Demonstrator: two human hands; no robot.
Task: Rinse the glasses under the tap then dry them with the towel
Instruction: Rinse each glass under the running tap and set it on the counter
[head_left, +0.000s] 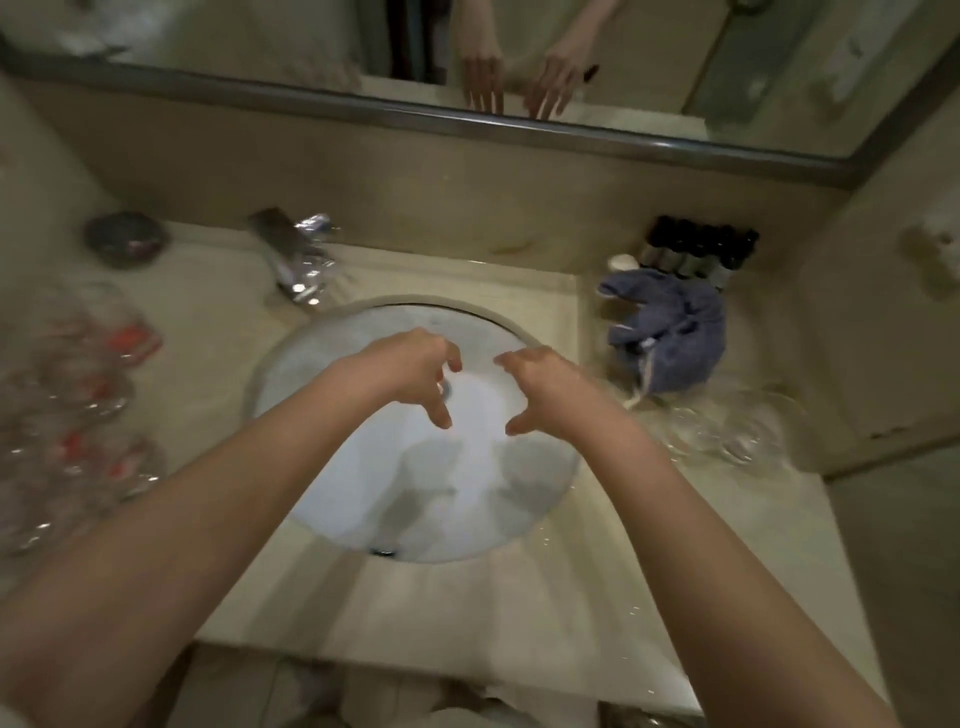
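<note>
Two bare forearms reaching in from the near edge, over the pale stone counter (519, 613) and out above the white round sink (363, 499). Left hand (410, 371) over the middle of the basin, palm down, fingers spread and loosely bent, gripping nothing. Right hand (545, 387) just beside it, likewise palm down with fingers apart and slack, nothing in its grasp. A narrow gap between the two, thumbs pointing toward each other, both clear of the basin surface as far as can be told. Drain (445, 387) partly visible between them.

To the left on the counter, a blurred cluster of clear glasses (72, 415) with red markings, well apart from the hands. To the right of the basin, more clear glasses (727, 431) close to the counter's edge, too smeared to count. Just behind those, a crumpled blue towel (670, 332) lying on the counter, touching or nearly touching the nearest glass.

Farther back, a chrome tap (298, 260) at the basin's left rear; whether water is running cannot be told. A dark round dish (124, 239) in the far left corner. A row of small dark-capped bottles (696, 249) against the back wall behind the towel. Above, a mirror (260, 47) reflecting both hands.
</note>
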